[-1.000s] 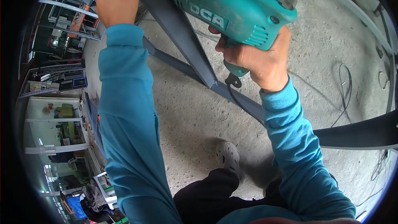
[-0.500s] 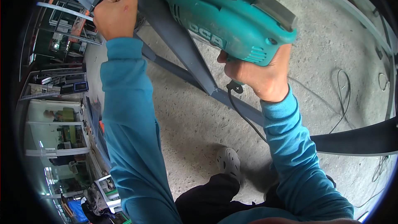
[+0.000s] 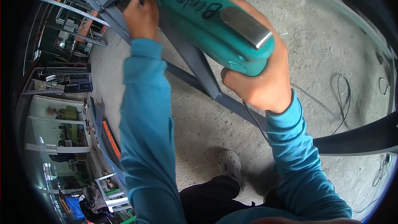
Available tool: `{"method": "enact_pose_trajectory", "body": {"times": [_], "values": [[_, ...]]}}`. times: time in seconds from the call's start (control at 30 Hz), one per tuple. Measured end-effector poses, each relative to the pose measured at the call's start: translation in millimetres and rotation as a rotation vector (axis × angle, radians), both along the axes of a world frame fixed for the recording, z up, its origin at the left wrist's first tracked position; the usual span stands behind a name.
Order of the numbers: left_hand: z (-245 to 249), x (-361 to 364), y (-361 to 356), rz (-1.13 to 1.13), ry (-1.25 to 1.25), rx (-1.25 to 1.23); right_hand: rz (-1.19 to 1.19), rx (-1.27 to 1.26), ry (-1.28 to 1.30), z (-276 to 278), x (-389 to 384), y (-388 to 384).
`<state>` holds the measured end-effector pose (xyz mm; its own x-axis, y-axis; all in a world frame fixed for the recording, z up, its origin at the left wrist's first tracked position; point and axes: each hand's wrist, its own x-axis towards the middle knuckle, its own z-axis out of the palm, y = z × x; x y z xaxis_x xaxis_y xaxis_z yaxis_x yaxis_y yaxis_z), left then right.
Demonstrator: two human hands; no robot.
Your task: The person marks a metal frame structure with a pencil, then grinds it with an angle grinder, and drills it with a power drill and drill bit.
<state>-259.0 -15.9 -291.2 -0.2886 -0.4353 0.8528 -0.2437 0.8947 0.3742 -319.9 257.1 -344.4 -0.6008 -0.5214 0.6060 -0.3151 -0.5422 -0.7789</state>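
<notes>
**Drill held to a steel frame, seen from above**

A teal drill (image 3: 207, 20) is gripped at 12 o'clock by the right hand (image 3: 259, 79), with the fingers wrapped tight about its handle. The left hand (image 3: 143, 16), at 11 o'clock, is closed on the grey frame (image 3: 199, 64) beside the drill's nose. The bit is hidden, so no hole can be judged; drilling seems under way, not finished. A cord (image 3: 253, 116) is trailed toward 6 o'clock over the floor (image 3: 331, 49).
</notes>
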Motion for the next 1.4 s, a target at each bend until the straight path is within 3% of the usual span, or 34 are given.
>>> {"method": "enact_pose_trajectory", "body": {"times": [0.07,0.13,0.17,0.2,0.3,0.43,0.47,0.57,0.67,0.7,0.77,0.8,0.87,0.97,1.0,1.1,1.2,1.3,1.4], "values": [[-10,-15,10,-0.029,0.096,-0.067,-0.033,-0.011,0.085,4,-4,0],[-17,-24,18,0.190,0.196,0.192,-0.005,-0.001,0.058,9,-4,4],[-30,-23,-5,0.188,0.202,0.181,0.028,0.023,0.032,13,-3,6],[-48,-25,-44,0.014,0.245,0.299,0.026,0.013,0.038,17,-2,7],[-55,-21,-40,-0.188,0.208,0.561,0.084,0.047,0.010,26,0,12],[-64,-32,-60,-0.212,0.321,0.362,0.066,0.082,0.065,28,-6,13],[-55,-28,-38,-0.203,0.332,0.482,0.080,0.091,0.061,27,-6,12],[-50,-31,20,0.097,0.233,0.335,0.070,0.111,0.116,24,-6,10],[-43,-30,25,0.328,0.080,0.145,0.065,0.113,0.101,24,-3,9],[-28,-28,37,0.131,0.186,0.491,0.067,0.114,0.089,24,-3,9],[-22,-30,47,-0.074,0.293,0.831,0.062,0.087,0.079,25,-3,9],[-35,-33,39,0.112,0.208,0.583,0.061,0.087,0.078,25,-4,9],[-28,-36,49,0.285,0.117,0.329,0.051,0.086,0.139,25,-5,9],[-11,-30,65,0.356,0.165,0.405,0.012,0.133,0.203,32,-6,15],[-7,-17,68,-0.120,0.394,0.701,0.005,0.136,0.198,31,-4,15],[-41,-35,27,-0.169,0.454,0.453,-0.076,0.104,0.280,28,-3,13],[-52,-20,26,-0.281,0.422,0.557,-0.022,0.137,0.214,28,-4,14],[-56,-20,38,-0.447,0.436,0.468,-0.036,0.141,0.251,27,-5,14],[-39,-54,81,0.241,0.438,0.191,-0.025,0.120,0.225,25,-4,13]]}}
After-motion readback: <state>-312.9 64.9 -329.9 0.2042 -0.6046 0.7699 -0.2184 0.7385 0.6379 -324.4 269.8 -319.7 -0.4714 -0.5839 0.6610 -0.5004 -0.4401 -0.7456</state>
